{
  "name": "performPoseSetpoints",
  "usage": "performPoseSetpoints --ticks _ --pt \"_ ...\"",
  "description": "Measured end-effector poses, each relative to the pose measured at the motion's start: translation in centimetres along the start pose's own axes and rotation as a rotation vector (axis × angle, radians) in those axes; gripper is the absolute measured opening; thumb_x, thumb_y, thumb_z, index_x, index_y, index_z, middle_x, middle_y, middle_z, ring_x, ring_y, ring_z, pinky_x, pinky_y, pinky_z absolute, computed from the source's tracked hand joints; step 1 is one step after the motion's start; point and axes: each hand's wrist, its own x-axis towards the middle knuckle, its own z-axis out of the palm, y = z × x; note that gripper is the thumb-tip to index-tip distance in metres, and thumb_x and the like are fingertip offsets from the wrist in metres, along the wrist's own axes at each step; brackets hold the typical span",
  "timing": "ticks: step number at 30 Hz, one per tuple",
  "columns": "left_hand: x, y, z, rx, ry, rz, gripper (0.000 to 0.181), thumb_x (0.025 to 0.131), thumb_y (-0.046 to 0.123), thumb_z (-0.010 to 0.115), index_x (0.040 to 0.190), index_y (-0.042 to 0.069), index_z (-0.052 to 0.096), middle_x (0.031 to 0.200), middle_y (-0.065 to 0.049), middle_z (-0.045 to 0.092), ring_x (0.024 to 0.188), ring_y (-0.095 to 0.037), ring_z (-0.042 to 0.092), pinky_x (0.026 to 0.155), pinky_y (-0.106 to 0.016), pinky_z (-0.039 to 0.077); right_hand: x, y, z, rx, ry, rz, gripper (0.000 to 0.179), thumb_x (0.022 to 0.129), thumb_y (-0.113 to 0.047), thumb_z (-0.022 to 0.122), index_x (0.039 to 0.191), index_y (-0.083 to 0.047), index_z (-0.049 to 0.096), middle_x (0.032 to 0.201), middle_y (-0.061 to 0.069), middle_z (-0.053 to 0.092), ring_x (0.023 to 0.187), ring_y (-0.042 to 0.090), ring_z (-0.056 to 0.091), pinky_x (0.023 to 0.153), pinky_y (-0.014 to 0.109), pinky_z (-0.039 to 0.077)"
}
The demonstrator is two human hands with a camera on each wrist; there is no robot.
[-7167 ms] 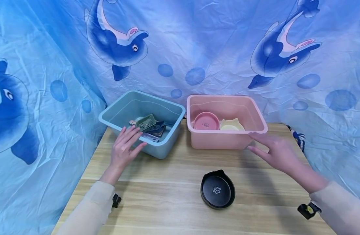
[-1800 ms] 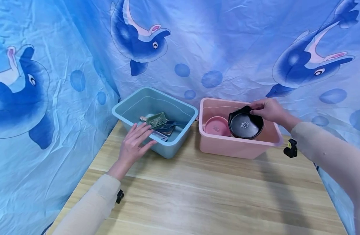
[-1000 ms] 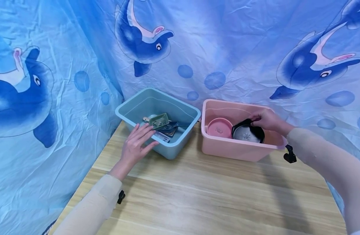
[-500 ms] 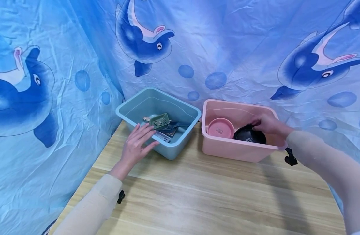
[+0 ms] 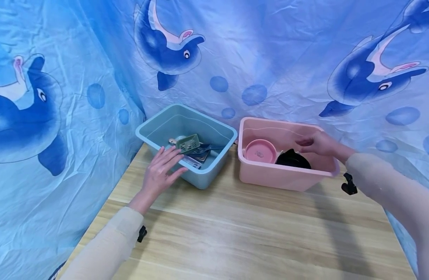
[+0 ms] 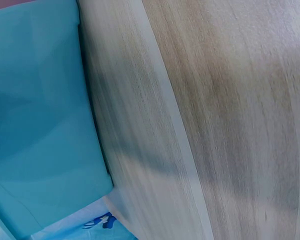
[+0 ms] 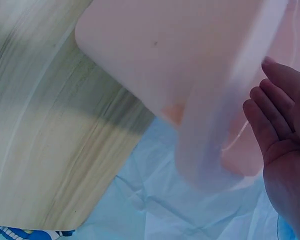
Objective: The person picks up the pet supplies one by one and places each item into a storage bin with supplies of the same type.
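In the head view, my right hand (image 5: 322,144) hovers inside the pink bin (image 5: 270,178), its relaxed fingers holding nothing. Just left of the fingertips and apart from them, a black cat-eared bowl (image 5: 293,159) sits low in the bin. Beside it leans a round pink bowl (image 5: 260,151). A cream bowl seen earlier is almost wholly hidden. My left hand (image 5: 159,174) has its fingers spread at the near rim of the blue bin (image 5: 217,162). Near its fingertips lies a green slotted scoop (image 5: 188,144). The right wrist view shows the right palm (image 7: 285,165) with nothing in it.
Beneath the green scoop in the blue bin are a dark blue slotted scoop (image 5: 206,148) and flat items too covered to identify. Both bins stand at the back of the wooden table (image 5: 235,233). A dolphin-print curtain (image 5: 281,70) hangs behind and at the sides.
My right hand carried the black bowl from the table into the pink bin, lowered it beside the pink bowl, and let go. It has lifted slightly off. The left hand stays at the blue bin.
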Motion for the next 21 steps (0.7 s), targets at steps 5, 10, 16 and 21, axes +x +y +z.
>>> performPoseSetpoints --ticks 5,10,16,21 --pt "0.5 -0.1 -0.1 -0.007 -0.013 0.006 0.060 0.102 0.060 0.063 0.123 0.006 0.079 0.131 -0.016 0.075 0.131 -0.038 0.067 0.121 -0.059 0.043 -0.8 -0.9 -0.8 0.003 0.040 0.056 0.039 0.099 -0.007 0.076 0.134 0.009 0.068 0.130 0.029 0.070 0.127 0.047 0.065 0.097 0.017 0.054" --pt "2.4 -0.1 -1.3 0.011 -0.187 -0.010 0.075 0.102 0.072 0.051 0.125 0.007 0.079 0.130 -0.016 0.075 0.131 -0.037 0.067 0.120 -0.058 0.044 -2.7 -1.9 -2.1 -0.028 0.072 0.075 0.042 0.100 -0.013 0.077 0.136 0.008 0.068 0.128 0.029 0.072 0.122 0.046 0.068 0.092 0.021 0.058" --pt "7.1 -0.5 -4.7 0.013 -0.541 -0.083 0.055 0.099 0.054 0.072 0.132 0.010 0.077 0.135 -0.014 0.073 0.130 -0.040 0.066 0.115 -0.060 0.048 -5.1 -4.6 -4.0 -0.158 0.056 0.108 0.052 0.103 -0.028 0.074 0.144 0.003 0.064 0.134 0.029 0.069 0.121 0.048 0.068 0.100 0.065 0.055" --pt "12.6 -1.9 -7.9 0.063 -0.821 -0.259 0.054 0.105 0.050 0.067 0.143 0.012 0.069 0.145 -0.015 0.067 0.135 -0.043 0.061 0.111 -0.064 0.050 -7.0 -6.5 -5.2 -0.298 0.020 0.108 0.055 0.104 -0.028 0.073 0.148 0.002 0.060 0.137 0.032 0.067 0.116 0.048 0.069 0.098 0.068 0.055"
